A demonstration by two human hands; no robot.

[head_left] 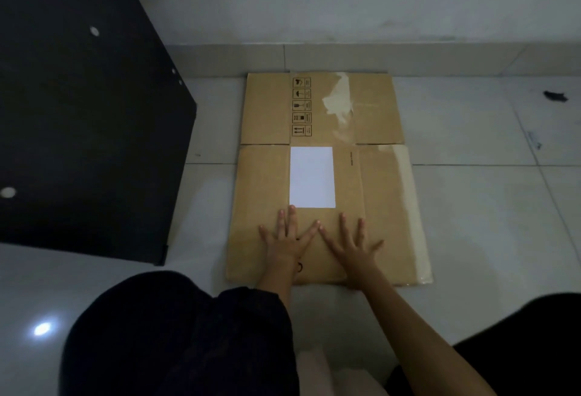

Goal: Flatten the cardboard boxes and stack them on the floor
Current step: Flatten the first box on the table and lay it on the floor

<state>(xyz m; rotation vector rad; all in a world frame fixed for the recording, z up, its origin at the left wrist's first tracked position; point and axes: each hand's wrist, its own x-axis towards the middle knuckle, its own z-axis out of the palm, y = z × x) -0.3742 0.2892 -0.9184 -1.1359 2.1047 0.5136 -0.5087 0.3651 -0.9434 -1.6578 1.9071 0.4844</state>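
Nearest, both hands lie palm-down with fingers spread wide on the near end of a flattened cardboard box [320, 175], holding nothing: the left hand [289, 238] just below the white label [312, 177], the right hand [353, 246] beside it, their inner fingertips almost meeting. The box rests flat on the tiled floor [471, 207], its far flaps reaching close to the wall [345, 12].

To press it well, I would keep the weight on the palms and slide them outward toward the side panels, then up across the fold line to the far flaps with the handling symbols [301, 106], so no crease springs back.

Whether another flattened box lies underneath cannot be told; the near edge looks perhaps doubled, but the dim light blurs it. Dark clothing hides the floor nearest the person, and a black panel [78, 112] covers the left.
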